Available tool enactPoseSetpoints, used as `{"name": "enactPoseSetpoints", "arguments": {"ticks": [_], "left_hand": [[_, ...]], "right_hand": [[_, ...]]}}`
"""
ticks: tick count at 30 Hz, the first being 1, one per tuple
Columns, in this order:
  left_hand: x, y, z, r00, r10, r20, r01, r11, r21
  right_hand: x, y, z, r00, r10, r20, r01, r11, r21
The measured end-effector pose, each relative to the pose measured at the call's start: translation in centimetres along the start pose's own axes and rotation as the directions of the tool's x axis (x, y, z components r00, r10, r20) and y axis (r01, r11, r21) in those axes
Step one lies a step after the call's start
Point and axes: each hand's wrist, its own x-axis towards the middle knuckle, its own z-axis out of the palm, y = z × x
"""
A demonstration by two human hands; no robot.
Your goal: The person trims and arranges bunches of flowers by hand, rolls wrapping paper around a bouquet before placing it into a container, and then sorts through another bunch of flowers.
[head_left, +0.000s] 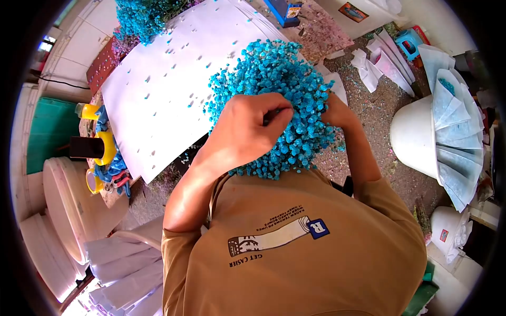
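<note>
A big bunch of blue baby's breath (287, 79) is held up in front of my chest, its small dried blooms towards me. My left hand (253, 124) is over the near side of the bunch, fingers curled and thumb pressed in. Whatever lies in that pinch is hidden. On the right side of the bunch, my right hand (336, 110) grips it from behind, with its fingers mostly covered by the blooms. Beyond, a white paper sheet (158, 100) scattered with blue bits lies on the table.
More blue flowers (142, 18) lie at the sheet's far end. Yellow-handled tools (105, 147) hang at the left. White tubs (414, 137) with pleated paper wraps (458, 137) stand at the right. Wrapped paper cones (387, 63) rest on the speckled floor (363, 100).
</note>
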Motion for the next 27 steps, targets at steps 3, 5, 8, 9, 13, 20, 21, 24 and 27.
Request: {"name": "enactPoseSetpoints", "arguments": {"ticks": [3, 5, 8, 9, 13, 20, 21, 24, 27], "left_hand": [[0.1, 0.4, -0.7, 0.995, -0.065, 0.078, 0.054, 0.99, 0.129], [0.0, 0.2, -0.6, 0.995, -0.042, 0.088, 0.026, 0.985, 0.172], [-0.2, 0.1, -0.5, 0.991, -0.029, 0.128, -0.004, 0.969, 0.247], [-0.2, -0.1, -0.3, 0.992, 0.011, 0.127, -0.044, 0.965, 0.259], [-0.4, -0.5, 0.4, 0.992, 0.116, 0.048, -0.124, 0.963, 0.239], [-1.9, -1.2, -2.2, 0.963, -0.142, 0.227, 0.255, 0.749, -0.611], [-2.3, -1.2, -1.1, 0.991, -0.068, 0.117, 0.116, 0.87, -0.478], [-3.7, 0.0, 0.6, 0.998, 0.04, 0.05, -0.036, 0.996, -0.079], [-3.7, -0.1, 1.6, 0.997, 0.078, -0.017, -0.078, 0.997, 0.003]], "right_hand": [[-0.2, 1.0, -0.1, 0.999, -0.036, -0.035, 0.034, 0.997, -0.063], [-0.4, 0.4, -0.1, 0.997, -0.051, -0.055, 0.046, 0.995, -0.09], [-0.2, 0.5, -0.1, 1.0, -0.011, -0.014, 0.01, 0.996, -0.087], [-0.3, 1.0, -0.1, 1.0, -0.009, -0.021, 0.008, 0.997, -0.077], [-0.2, 1.4, -0.5, 0.997, 0.069, 0.015, -0.067, 0.992, -0.109], [-0.2, 0.7, -0.1, 0.999, -0.01, 0.037, 0.01, 1.0, 0.0], [-0.3, 1.4, 0.1, 0.999, -0.031, -0.019, 0.03, 0.998, -0.058], [-0.2, -0.4, -0.1, 0.999, -0.03, -0.031, 0.026, 0.994, -0.107], [-0.2, -0.5, 0.0, 0.999, -0.043, -0.003, 0.042, 0.994, -0.105]]}}
